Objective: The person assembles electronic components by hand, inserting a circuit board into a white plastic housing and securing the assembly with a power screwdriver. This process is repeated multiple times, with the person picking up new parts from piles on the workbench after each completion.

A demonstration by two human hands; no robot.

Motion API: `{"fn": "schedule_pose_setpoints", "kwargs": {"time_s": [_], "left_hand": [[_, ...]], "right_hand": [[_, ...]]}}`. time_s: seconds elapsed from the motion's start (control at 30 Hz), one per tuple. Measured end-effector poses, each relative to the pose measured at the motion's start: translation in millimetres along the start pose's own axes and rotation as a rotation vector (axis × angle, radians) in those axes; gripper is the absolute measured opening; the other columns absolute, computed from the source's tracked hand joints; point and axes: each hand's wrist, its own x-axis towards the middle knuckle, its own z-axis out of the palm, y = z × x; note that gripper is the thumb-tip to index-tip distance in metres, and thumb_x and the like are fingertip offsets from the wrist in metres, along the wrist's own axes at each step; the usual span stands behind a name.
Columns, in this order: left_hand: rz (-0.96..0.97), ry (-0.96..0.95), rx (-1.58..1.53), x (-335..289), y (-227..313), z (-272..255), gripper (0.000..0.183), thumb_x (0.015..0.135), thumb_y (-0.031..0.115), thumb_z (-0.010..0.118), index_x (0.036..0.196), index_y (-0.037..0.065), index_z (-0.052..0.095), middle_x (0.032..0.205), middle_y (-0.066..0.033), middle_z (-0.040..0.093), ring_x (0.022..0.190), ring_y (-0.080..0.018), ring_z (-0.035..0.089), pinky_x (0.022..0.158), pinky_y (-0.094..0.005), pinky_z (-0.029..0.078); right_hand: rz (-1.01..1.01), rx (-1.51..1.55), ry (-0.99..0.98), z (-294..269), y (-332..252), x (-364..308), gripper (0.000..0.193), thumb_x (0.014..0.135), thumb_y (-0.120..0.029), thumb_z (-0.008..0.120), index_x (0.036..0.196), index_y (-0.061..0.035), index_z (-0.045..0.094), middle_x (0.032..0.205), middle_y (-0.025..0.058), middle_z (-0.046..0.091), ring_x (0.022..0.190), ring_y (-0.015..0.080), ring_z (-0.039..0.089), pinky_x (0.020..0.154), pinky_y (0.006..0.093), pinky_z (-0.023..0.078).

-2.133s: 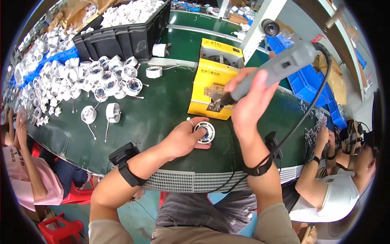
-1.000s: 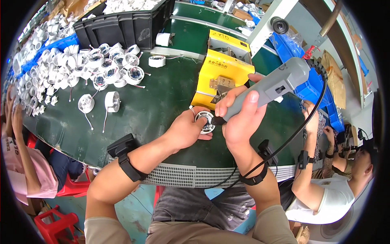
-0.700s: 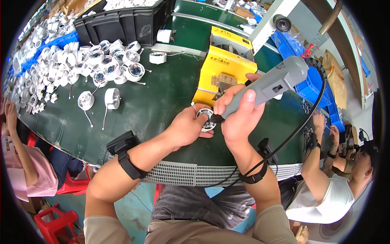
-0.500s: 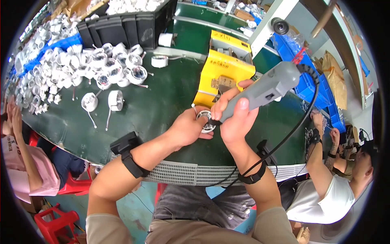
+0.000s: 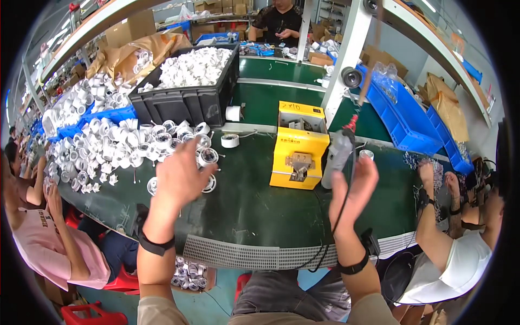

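My left hand [image 5: 181,176] is open over the table's left side, thumb apart from its fingers, near the front of a pile of white round plastic housings [image 5: 143,142]. One white housing [image 5: 209,184] lies partly hidden beneath that hand; another housing [image 5: 152,186] shows beside its wrist. A grey electric screwdriver [image 5: 337,154] stands upright, tip down, against the right side of a yellow box [image 5: 301,149] with a metal fitting on its front. Just right of the screwdriver my right hand [image 5: 355,197] is open, fingers spread, with the black cable passing by it.
A black crate [image 5: 184,103] full of small white parts stands behind the pile. Blue bins [image 5: 401,116] are at the back right, beside a white post [image 5: 346,59]. Co-workers sit left and right; another person [image 5: 279,24] is across the table. A perforated strip [image 5: 233,253] edges the table.
My left hand has left the white housing it held and moved left toward the pile. My right hand has let go of the screwdriver, which now stands by the yellow box. The view has tilted up.
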Motion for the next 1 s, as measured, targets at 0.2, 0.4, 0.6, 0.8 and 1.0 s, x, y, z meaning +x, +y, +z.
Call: {"fn": "schedule_pose_setpoints", "kwargs": {"time_s": [0.2, 0.4, 0.6, 0.8, 1.0], "left_hand": [[0.252, 0.381, 0.029, 121.4, -35.0, 20.2, 0.045, 0.078, 0.025, 0.071, 0.116, 0.006, 0.059, 0.112, -0.0155, 0.06, 0.106, -0.0327, 0.057, 0.091, -0.0411, 0.046], [0.194, 0.172, 0.206, 192.8, -67.1, 84.0, 0.06, 0.082, 0.056, 0.059, 0.112, 0.004, 0.061, 0.109, -0.0199, 0.063, 0.109, -0.0379, 0.056, 0.103, -0.0486, 0.035], [0.151, 0.276, 0.191, 192.3, -71.5, 90.6, 0.05, 0.085, 0.051, 0.057, 0.101, 0.004, 0.063, 0.101, -0.0171, 0.064, 0.103, -0.035, 0.057, 0.1, -0.048, 0.035], [0.094, 0.193, 0.185, 195.6, -38.1, 93.2, 0.048, 0.088, 0.044, 0.055, 0.114, 0.003, 0.06, 0.115, -0.0153, 0.06, 0.117, -0.0308, 0.049, 0.107, -0.0469, 0.025], [0.104, 0.228, 0.115, 187.5, -59.9, 87.2, 0.045, 0.089, 0.041, 0.056, 0.114, 0.004, 0.06, 0.115, -0.0144, 0.059, 0.117, -0.0296, 0.048, 0.108, -0.0474, 0.023]], "right_hand": [[-0.615, -0.002, -0.213, -7.8, -123.8, 57.3, 0.009, 0.072, 0.0, 0.061, 0.079, -0.0051, 0.057, 0.08, 0.0076, 0.053, 0.076, 0.0279, 0.057, 0.077, 0.0366, 0.05], [-0.755, -0.574, -1.165, 85.9, -153.1, 126.8, 0.009, 0.072, -0.009, 0.066, 0.07, -0.0022, 0.062, 0.073, 0.0169, 0.064, 0.075, 0.0333, 0.065, 0.065, 0.04, 0.053], [-0.238, -1.261, -1.336, 242.8, -92.3, 111.8, 0.028, 0.075, -0.014, 0.07, 0.102, -0.0123, 0.073, 0.111, 0.0066, 0.069, 0.101, 0.0272, 0.066, 0.076, 0.0413, 0.055], [-0.238, -1.532, -0.838, 307.0, 43.4, 118.6, 0.035, 0.077, -0.02, 0.072, 0.112, -0.0167, 0.07, 0.118, 0.0006, 0.066, 0.106, 0.0237, 0.062, 0.083, 0.0448, 0.047], [-0.464, -1.758, -1.272, 332.4, -14.8, 95.5, 0.025, 0.084, -0.019, 0.063, 0.106, -0.0125, 0.072, 0.111, 0.0025, 0.069, 0.103, 0.0208, 0.064, 0.081, 0.0399, 0.045]]}}
